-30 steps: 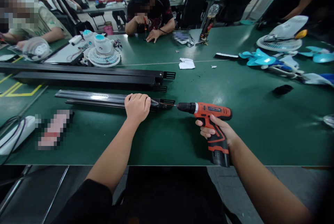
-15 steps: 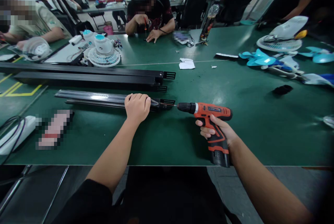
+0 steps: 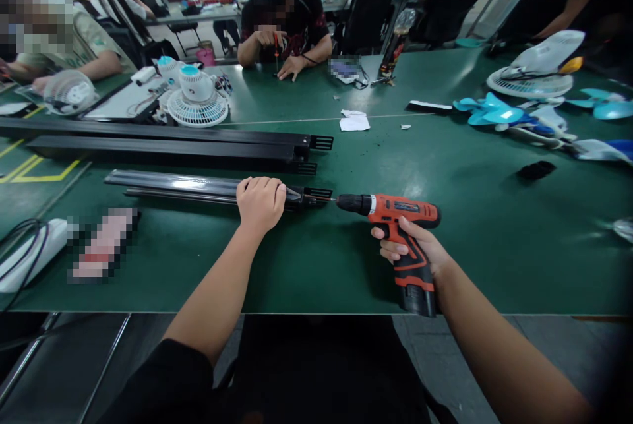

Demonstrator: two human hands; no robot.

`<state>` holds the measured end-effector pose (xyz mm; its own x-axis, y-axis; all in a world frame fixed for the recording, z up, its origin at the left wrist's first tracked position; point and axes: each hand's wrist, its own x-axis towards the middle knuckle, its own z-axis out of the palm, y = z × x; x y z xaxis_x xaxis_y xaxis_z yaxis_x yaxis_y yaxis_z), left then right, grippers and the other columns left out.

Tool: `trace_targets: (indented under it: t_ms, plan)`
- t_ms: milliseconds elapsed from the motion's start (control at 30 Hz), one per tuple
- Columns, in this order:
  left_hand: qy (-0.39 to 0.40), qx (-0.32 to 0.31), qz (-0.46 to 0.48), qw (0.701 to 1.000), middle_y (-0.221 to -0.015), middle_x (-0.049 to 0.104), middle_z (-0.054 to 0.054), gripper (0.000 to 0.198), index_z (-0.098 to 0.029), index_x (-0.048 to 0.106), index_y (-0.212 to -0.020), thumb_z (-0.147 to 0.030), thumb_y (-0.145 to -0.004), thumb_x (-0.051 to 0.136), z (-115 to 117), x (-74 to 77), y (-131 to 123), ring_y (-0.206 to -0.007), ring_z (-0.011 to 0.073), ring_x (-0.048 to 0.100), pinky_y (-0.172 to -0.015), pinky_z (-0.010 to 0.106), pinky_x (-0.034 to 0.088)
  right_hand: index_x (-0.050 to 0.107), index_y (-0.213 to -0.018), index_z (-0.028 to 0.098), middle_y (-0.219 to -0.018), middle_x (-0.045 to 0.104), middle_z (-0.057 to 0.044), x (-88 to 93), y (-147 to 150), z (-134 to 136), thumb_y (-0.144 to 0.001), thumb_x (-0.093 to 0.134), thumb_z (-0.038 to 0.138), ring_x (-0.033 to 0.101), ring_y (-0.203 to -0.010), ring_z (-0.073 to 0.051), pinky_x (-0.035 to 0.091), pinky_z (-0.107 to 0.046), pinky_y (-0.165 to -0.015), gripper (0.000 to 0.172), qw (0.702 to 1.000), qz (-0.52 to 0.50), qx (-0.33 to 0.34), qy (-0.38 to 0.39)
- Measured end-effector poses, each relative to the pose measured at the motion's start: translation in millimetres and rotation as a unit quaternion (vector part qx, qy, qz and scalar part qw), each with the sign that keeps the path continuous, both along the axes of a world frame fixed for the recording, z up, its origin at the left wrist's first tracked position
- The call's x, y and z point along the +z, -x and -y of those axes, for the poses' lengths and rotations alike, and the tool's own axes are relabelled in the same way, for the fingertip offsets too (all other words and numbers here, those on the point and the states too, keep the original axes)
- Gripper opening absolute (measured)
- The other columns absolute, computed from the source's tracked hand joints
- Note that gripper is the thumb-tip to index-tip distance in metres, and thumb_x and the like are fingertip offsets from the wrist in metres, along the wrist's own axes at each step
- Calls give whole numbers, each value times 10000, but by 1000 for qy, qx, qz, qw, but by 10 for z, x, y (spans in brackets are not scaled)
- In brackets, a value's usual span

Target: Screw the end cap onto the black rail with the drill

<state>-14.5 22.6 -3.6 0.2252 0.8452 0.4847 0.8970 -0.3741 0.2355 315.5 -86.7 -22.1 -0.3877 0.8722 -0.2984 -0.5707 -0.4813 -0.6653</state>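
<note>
Your left hand (image 3: pixel 262 205) has its fingers curled over the black rail (image 3: pixel 198 182) on the green worktop (image 3: pixel 306 266), its slotted end (image 3: pixel 317 194) toward three o'clock. Your right hand (image 3: pixel 426 244) has its fingers wrapped round the orange drill (image 3: pixel 393 208), aimed toward nine o'clock at that end. Two longer black bars (image 3: pixel 163 148) lie toward ten o'clock from your left hand.

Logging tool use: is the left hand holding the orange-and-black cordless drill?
No, the right hand alone grips the drill.
</note>
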Motion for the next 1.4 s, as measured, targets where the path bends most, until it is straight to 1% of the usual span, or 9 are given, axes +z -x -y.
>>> trace_targets:
  t_ms: [267,467,633,800,900,1100,1400]
  plan:
    - [-8,-4,-4,1000,-1032,783,70,457,-233,759,-985,-369,-1072,331,7,20,-3,-1016,276,683,-1073,465,350,644,-985,173,-857,628,-27,-16,-11,-1,-851,798,443,322,-487,-51,505,-203,-498,339,1000,-9,4,6]
    - [-18,1,-11,1000,-1023,784,59,445,-237,755,-984,-361,-1074,337,-3,2,-7,-1005,266,686,-1068,462,359,644,-993,180,-899,634,-31,-54,-14,-1,-871,773,436,311,-485,-50,505,-209,-491,311,1000,-6,-2,-4]
    - [-19,1,-8,1000,-1026,788,62,451,-244,761,-982,-356,-1071,333,-5,-7,-5,-1006,268,686,-1073,465,358,635,-989,179,-906,623,-35,-28,0,9,-874,773,427,304,-487,-48,496,-212,-499,306,1000,-3,-9,-6]
    - [-20,-2,-2,1000,-1024,785,62,455,-239,764,-984,-352,-1073,332,-11,-22,2,-1004,265,687,-1083,464,347,623,-955,199,-831,598,-22,-7,-1,11,-889,753,438,307,-487,-65,491,-227,-492,280,1000,12,2,-9]
    - [-14,-2,0,1000,-1024,783,64,450,-237,762,-988,-355,-1072,335,-15,-23,5,-1015,270,684,-1086,470,343,623,-959,202,-782,578,-6,-18,-5,10,-881,771,455,302,-488,-64,492,-216,-492,303,1000,6,7,-13]
    - [-6,-6,3,1000,-1031,784,69,450,-235,760,-981,-363,-1069,338,-7,-3,0,-1019,274,680,-1076,471,354,637,-997,193,-836,617,-10,-16,-2,4,-850,813,436,310,-484,-53,505,-206,-496,334,1000,-15,0,1]
    - [-21,-4,-8,1000,-1023,782,59,444,-232,756,-982,-360,-1076,341,-10,-17,7,-1012,265,688,-1081,462,349,629,-955,190,-727,576,9,18,0,-3,-828,832,470,326,-488,-68,479,-209,-483,369,1000,-10,19,5]
